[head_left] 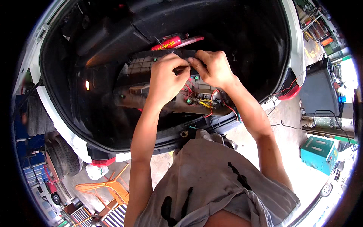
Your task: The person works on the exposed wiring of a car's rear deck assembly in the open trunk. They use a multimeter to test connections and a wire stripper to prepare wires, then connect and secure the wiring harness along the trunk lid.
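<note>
Over a long, dusty plastic car panel (141,65), my left hand (166,77) and my right hand (215,70) meet fingertip to fingertip. Both are closed in a pinch. What lies between the fingers is too small to make out. The panel lies inside the open car boot (102,41), with green clips (188,101) along it. Thin red and yellow wires (206,103) bunch up on its right part, just below my hands. Part of the panel is hidden behind my left hand and forearm.
A red cylinder (166,43) lies behind the panel. Thin cables (273,104) run from the boot's right side toward a grey cabinet (319,89). A teal box (319,153) stands on the floor at right. Left are tyres (62,153) and an orange chair (117,191).
</note>
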A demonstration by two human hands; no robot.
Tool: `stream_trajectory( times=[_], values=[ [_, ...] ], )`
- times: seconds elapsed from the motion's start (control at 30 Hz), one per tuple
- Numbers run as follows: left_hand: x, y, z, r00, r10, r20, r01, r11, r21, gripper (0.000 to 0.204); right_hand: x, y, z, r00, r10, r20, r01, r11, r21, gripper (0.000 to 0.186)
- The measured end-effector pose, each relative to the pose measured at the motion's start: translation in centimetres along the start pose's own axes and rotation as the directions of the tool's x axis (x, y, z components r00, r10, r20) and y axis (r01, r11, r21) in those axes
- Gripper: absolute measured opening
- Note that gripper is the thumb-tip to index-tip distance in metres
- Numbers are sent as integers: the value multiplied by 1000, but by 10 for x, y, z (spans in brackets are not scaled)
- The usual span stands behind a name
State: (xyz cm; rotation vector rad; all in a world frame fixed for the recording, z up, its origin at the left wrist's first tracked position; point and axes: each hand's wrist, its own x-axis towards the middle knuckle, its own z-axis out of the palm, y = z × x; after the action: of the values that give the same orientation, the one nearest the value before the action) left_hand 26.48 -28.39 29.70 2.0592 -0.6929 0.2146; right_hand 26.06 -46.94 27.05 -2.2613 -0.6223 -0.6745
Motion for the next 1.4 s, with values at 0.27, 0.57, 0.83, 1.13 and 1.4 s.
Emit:
stream_trajectory(
  times=[0.27,0.57,0.83,1.13,1.4],
  values=[
    [-17,5,9,997,51,-57,-46,995,93,9,-41,18,10,752,658,-32,-560,663,497,31],
    [-51,-19,-46,935,-278,-221,215,938,-271,10,-272,109,207,543,750,378,-709,650,-271,28],
    [-48,-13,-89,900,-225,-373,74,923,-378,11,-297,122,243,519,710,476,-621,696,-361,22],
    [-30,-34,-109,865,-290,-410,3,820,-573,17,-255,137,77,373,825,426,-754,1,657,37],
    [87,21,-99,961,-164,-221,70,923,-379,18,-186,99,-25,423,867,263,-30,-276,961,36]
  ],
)
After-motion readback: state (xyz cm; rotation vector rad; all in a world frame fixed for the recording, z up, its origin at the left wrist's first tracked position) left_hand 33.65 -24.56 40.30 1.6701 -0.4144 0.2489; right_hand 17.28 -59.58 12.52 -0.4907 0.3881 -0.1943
